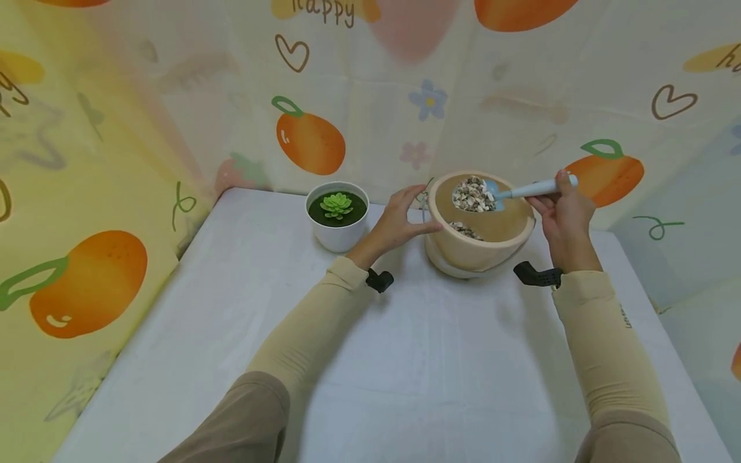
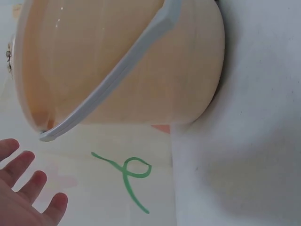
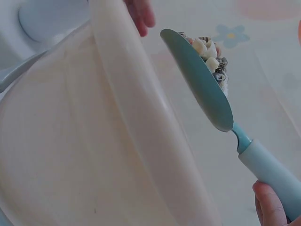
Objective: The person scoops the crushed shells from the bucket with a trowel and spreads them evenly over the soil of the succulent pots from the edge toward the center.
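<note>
My right hand grips the light blue handle of a small toy shovel. Small shells are heaped on its blade, which is above the mouth of a cream bucket. In the right wrist view the shovel is seen edge-on, with the shells on its far side. More shells lie inside the bucket. My left hand is at the bucket's left side, fingers spread and thumb tip right at the rim. The left wrist view shows its fingertips beside the bucket's grey handle.
A white pot with a green succulent stands left of the bucket, close to my left forearm. Both sit near the back edge of the white-covered table. A fruit-printed curtain hangs behind.
</note>
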`<state>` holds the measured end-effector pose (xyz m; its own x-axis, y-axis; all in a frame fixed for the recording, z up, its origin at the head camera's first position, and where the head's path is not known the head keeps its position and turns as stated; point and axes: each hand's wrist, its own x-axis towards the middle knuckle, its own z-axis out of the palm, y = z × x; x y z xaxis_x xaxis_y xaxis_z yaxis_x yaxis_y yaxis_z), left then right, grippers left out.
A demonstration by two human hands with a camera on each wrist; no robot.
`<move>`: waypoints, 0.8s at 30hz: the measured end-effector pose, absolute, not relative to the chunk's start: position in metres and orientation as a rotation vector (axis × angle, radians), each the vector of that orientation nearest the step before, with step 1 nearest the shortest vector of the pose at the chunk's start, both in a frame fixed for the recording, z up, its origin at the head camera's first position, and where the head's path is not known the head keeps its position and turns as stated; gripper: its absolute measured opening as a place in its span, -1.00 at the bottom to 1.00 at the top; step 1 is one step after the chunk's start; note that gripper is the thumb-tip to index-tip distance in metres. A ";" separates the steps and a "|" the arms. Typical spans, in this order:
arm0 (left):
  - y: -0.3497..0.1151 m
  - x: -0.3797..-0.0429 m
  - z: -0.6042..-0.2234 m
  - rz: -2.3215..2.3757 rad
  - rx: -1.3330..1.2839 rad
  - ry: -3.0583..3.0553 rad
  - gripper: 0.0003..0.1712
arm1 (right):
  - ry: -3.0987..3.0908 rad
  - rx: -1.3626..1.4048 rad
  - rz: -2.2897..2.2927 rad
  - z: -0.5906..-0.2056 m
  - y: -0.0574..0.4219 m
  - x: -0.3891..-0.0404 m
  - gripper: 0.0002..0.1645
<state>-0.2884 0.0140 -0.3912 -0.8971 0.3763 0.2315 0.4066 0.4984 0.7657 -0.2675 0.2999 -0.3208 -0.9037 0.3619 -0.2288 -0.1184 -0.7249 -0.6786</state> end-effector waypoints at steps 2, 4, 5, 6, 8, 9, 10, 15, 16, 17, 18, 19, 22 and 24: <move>0.012 -0.287 -0.389 -1.372 -0.698 -2.697 0.04 | -1.018 -0.495 2.654 -0.320 0.298 -0.266 -0.66; 0.010 -0.286 -0.386 -1.360 -0.697 -2.695 0.04 | -1.019 -0.476 2.673 -0.319 0.297 -0.265 -0.63; 0.009 -0.285 -0.385 -1.351 -0.699 -2.693 0.05 | -1.022 -0.467 2.680 -0.318 0.296 -0.265 -0.62; 0.008 -0.284 -0.383 -1.345 -0.699 -2.692 0.06 | -1.027 -0.460 2.686 -0.317 0.295 -0.264 -0.61; 0.006 -0.283 -0.379 -1.332 -0.699 -2.688 0.07 | -1.027 -0.461 2.691 -0.316 0.293 -0.264 -0.60; 0.004 -0.283 -0.378 -1.323 -0.696 -2.689 0.08 | -1.025 -0.463 2.694 -0.315 0.292 -0.264 -0.59; 0.003 -0.283 -0.377 -1.315 -0.692 -2.690 0.10 | -1.022 -0.465 2.693 -0.314 0.290 -0.265 -0.59; -0.009 -0.281 -0.374 -1.286 -0.666 -2.703 0.12 | -0.985 -0.478 2.702 -0.311 0.280 -0.267 -0.59; -0.012 -0.281 -0.374 -1.279 -0.664 -2.704 0.11 | -0.977 -0.474 2.706 -0.310 0.278 -0.268 -0.61; -0.015 -0.280 -0.373 -1.275 -0.662 -2.704 0.10 | -0.975 -0.469 2.710 -0.309 0.276 -0.269 -0.62; -0.017 -0.279 -0.373 -1.263 -0.659 -2.707 0.10 | -0.970 -0.469 2.712 -0.309 0.274 -0.270 -0.64; -0.020 -0.278 -0.373 -1.256 -0.655 -2.710 0.09 | -0.966 -0.468 2.715 -0.308 0.271 -0.270 -0.65; -0.028 -0.276 -0.373 -1.242 -0.621 -2.713 0.10 | -0.982 -0.463 2.716 -0.306 0.264 -0.272 -0.68; -0.032 -0.275 -0.373 -1.245 -0.604 -2.706 0.11 | -0.997 -0.473 2.713 -0.306 0.260 -0.273 -0.68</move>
<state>-0.2752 -0.0319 -0.3727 -0.9159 0.3115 0.2531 0.3948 0.5865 0.7072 -0.2731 0.2597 -0.3055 -0.9258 0.3044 -0.2241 -0.0869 -0.7484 -0.6575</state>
